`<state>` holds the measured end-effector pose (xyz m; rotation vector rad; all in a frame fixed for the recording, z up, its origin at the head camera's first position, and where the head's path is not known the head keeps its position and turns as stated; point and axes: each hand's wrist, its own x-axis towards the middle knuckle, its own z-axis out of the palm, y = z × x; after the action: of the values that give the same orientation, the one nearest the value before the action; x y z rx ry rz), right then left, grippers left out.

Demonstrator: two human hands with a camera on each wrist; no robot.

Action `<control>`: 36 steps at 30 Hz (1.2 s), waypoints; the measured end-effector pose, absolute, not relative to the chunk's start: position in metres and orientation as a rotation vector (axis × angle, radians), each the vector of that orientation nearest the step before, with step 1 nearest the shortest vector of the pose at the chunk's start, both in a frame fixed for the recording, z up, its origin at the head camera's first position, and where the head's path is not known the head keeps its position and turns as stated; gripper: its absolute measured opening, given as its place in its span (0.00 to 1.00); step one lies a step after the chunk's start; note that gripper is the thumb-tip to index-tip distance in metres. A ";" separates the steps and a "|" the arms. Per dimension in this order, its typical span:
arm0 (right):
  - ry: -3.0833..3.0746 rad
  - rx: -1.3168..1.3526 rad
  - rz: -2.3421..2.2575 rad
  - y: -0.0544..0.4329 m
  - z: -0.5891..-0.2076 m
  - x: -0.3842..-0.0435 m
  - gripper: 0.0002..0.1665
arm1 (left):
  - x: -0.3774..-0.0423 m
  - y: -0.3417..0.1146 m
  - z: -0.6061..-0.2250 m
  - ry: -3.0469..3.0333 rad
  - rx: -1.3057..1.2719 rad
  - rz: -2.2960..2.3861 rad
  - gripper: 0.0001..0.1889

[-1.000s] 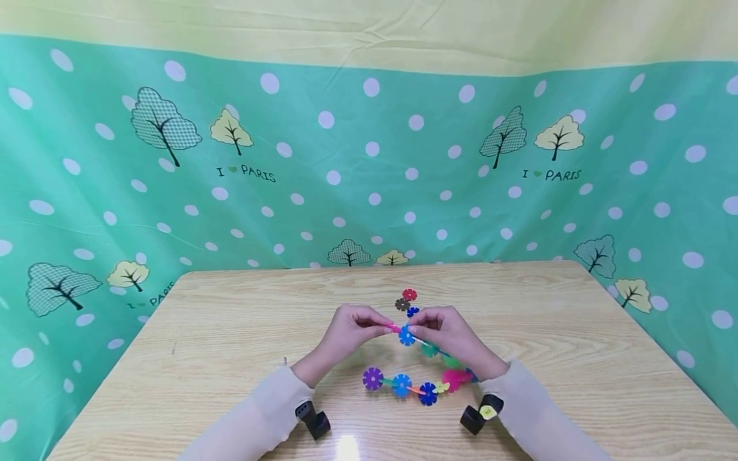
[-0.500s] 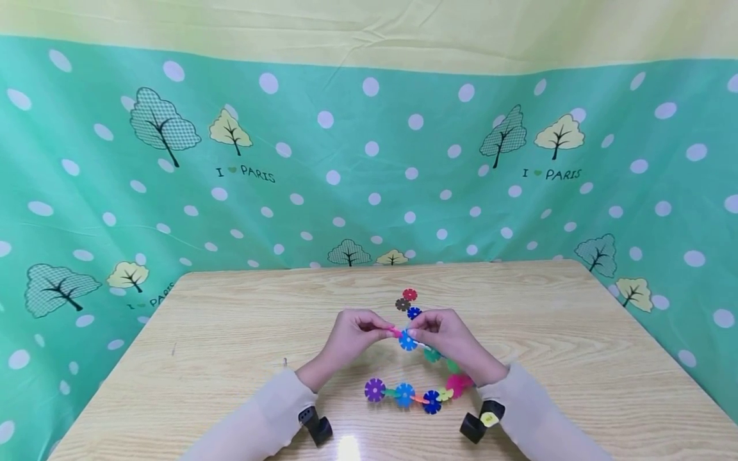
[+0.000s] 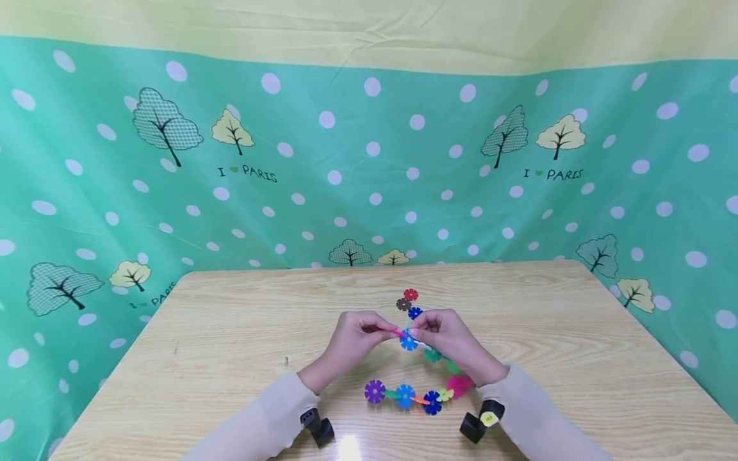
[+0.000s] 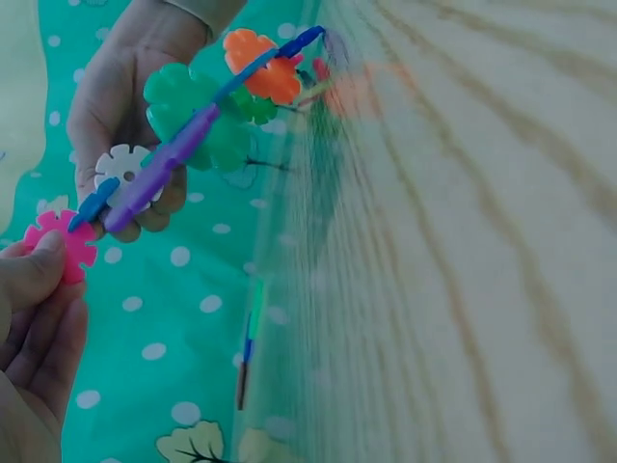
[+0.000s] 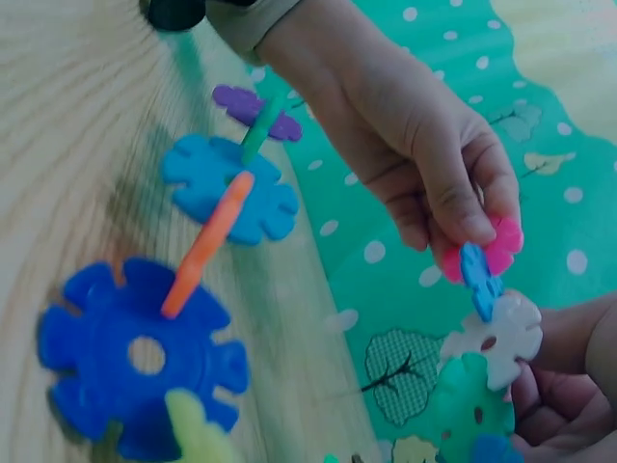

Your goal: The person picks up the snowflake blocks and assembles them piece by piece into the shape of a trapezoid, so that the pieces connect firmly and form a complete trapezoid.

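Observation:
My left hand (image 3: 359, 339) pinches a pink interlocking disc (image 5: 501, 249) between thumb and fingers. The pink disc meets a light blue disc (image 3: 408, 340), which my right hand (image 3: 446, 333) pinches from the other side. Behind the blue one, a white disc (image 4: 125, 177) and a green disc (image 5: 470, 410) continue the chain beneath my right hand. It curves back toward me past a pink disc (image 3: 457, 386) and a dark blue disc (image 3: 432, 403) to a purple disc (image 3: 375, 391) at its end. My right fingertips are partly hidden by the discs.
Beyond my hands, a red disc (image 3: 410, 294), a brown disc (image 3: 403, 305) and a dark blue disc (image 3: 415, 313) lie on the wooden table (image 3: 259, 307). A green dotted curtain (image 3: 369, 173) hangs behind the table. Each wrist wears a black camera.
Both hands and the chain have dipped slightly toward me since a second ago. In the last half second they barely move; the pink and light blue discs stay held together.

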<state>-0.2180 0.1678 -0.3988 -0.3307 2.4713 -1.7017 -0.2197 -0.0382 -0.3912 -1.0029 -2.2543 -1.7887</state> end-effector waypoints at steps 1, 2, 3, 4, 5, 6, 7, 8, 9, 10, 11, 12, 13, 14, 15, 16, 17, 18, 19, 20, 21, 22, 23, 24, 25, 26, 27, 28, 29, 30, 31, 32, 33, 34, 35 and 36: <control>2.464 -0.325 -1.695 0.168 -0.400 -0.219 0.07 | -0.221 -0.038 -0.392 -2.263 -0.991 -1.813 0.05; 2.454 -0.325 -1.690 0.169 -0.401 -0.220 0.07 | -0.221 -0.039 -0.392 -2.272 -0.977 -1.840 0.05; 2.441 -0.331 -1.686 0.170 -0.402 -0.221 0.08 | -0.222 -0.039 -0.393 -2.283 -0.962 -1.866 0.05; 2.429 -0.340 -1.677 0.171 -0.402 -0.222 0.09 | -0.223 -0.039 -0.394 -2.294 -0.951 -1.883 0.05; 2.417 -0.346 -1.669 0.172 -0.403 -0.222 0.10 | -0.223 -0.039 -0.394 -2.306 -0.943 -1.896 0.06; 2.400 -0.354 -1.662 0.173 -0.403 -0.223 0.11 | -0.223 -0.039 -0.394 -2.315 -0.942 -1.907 0.06; 2.384 -0.357 -1.656 0.174 -0.403 -0.224 0.13 | -0.223 -0.039 -0.394 -2.322 -0.943 -1.911 0.06; 2.368 -0.360 -1.649 0.174 -0.403 -0.224 0.14 | -0.223 -0.038 -0.394 -2.326 -0.947 -1.917 0.06; 2.362 -0.358 -1.633 0.175 -0.404 -0.224 0.16 | -0.223 -0.038 -0.395 -2.329 -0.951 -1.920 0.06; 2.358 -0.352 -1.615 0.175 -0.403 -0.224 0.18 | -0.223 -0.038 -0.395 -2.331 -0.955 -1.920 0.06; 2.351 -0.349 -1.600 0.175 -0.403 -0.224 0.20 | -0.223 -0.038 -0.395 -2.332 -0.956 -1.924 0.06; 2.345 -0.349 -1.587 0.175 -0.404 -0.224 0.22 | -0.223 -0.038 -0.395 -2.333 -0.953 -1.928 0.07; 2.343 -0.347 -1.572 0.175 -0.404 -0.225 0.22 | -0.223 -0.038 -0.395 -2.334 -0.952 -1.929 0.07; 2.341 -0.351 -1.555 0.175 -0.404 -0.225 0.23 | -0.223 -0.038 -0.395 -2.338 -0.951 -1.928 0.07; 2.341 -0.358 -1.541 0.175 -0.405 -0.225 0.23 | -0.223 -0.038 -0.395 -2.343 -0.951 -1.925 0.07; 2.336 -0.369 -1.532 0.176 -0.405 -0.225 0.23 | -0.223 -0.038 -0.395 -2.348 -0.953 -1.924 0.07; 2.331 -0.379 -1.522 0.176 -0.405 -0.225 0.23 | -0.223 -0.038 -0.395 -2.355 -0.955 -1.924 0.07; 2.324 -0.387 -1.514 0.176 -0.406 -0.225 0.22 | -0.223 -0.038 -0.395 -2.367 -0.954 -1.925 0.07; 2.312 -0.397 -1.513 0.177 -0.406 -0.225 0.22 | -0.223 -0.038 -0.395 -2.382 -0.951 -1.927 0.07; 2.302 -0.407 -1.511 0.178 -0.406 -0.226 0.21 | -0.225 -0.039 -0.397 -2.390 -0.955 -1.929 0.08; 2.297 -0.416 -1.506 0.179 -0.405 -0.226 0.21 | -0.226 -0.039 -0.398 -2.410 -0.944 -1.931 0.08; 2.294 -0.423 -1.500 0.180 -0.405 -0.226 0.21 | -0.227 -0.040 -0.399 -2.431 -0.924 -1.938 0.09; 2.288 -0.425 -1.498 0.181 -0.404 -0.226 0.21 | -0.230 -0.040 -0.400 -2.450 -0.904 -1.943 0.10; 2.281 -0.434 -1.500 0.182 -0.404 -0.227 0.22 | -0.233 -0.041 -0.403 -2.464 -0.887 -1.953 0.11; 2.277 -0.443 -1.500 0.183 -0.403 -0.227 0.22 | -0.237 -0.041 -0.406 -2.474 -0.870 -1.965 0.11; 2.278 -0.451 -1.495 0.185 -0.403 -0.228 0.22 | -0.241 -0.042 -0.410 -2.489 -0.848 -1.973 0.12; 2.274 -0.458 -1.495 0.186 -0.403 -0.228 0.22 | -0.245 -0.042 -0.412 -2.512 -0.813 -1.984 0.12; 2.263 -0.469 -1.500 0.187 -0.403 -0.229 0.22 | -0.250 -0.043 -0.416 -2.513 -0.802 -2.007 0.13; 2.246 -0.480 -1.505 0.188 -0.403 -0.229 0.22 | -0.252 -0.043 -0.416 -2.516 -0.795 -2.019 0.13; 2.231 -0.493 -1.509 0.188 -0.403 -0.229 0.22 | -0.254 -0.043 -0.416 -2.524 -0.783 -2.030 0.14; 2.215 -0.509 -1.514 0.188 -0.404 -0.229 0.22 | -0.258 -0.044 -0.418 -2.531 -0.770 -2.035 0.14; 2.199 -0.522 -1.518 0.188 -0.404 -0.229 0.21 | -0.261 -0.043 -0.419 -2.542 -0.756 -2.039 0.15; 2.183 -0.530 -1.523 0.188 -0.404 -0.229 0.21 | -0.265 -0.043 -0.420 -2.548 -0.748 -2.044 0.16; 2.171 -0.537 -1.525 0.187 -0.404 -0.229 0.21 | -0.268 -0.043 -0.421 -2.556 -0.737 -2.045 0.17; 2.166 -0.543 -1.525 0.187 -0.404 -0.228 0.21 | -0.272 -0.042 -0.422 -2.579 -0.718 -2.030 0.17; 2.161 -0.546 -1.527 0.186 -0.404 -0.228 0.21 | -0.279 -0.041 -0.427 -2.598 -0.701 -2.025 0.18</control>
<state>-0.2278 0.1858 -0.4036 -0.5459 2.1607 -1.5266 -0.2787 -0.0406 -0.4268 -0.7008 -2.5977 -2.0245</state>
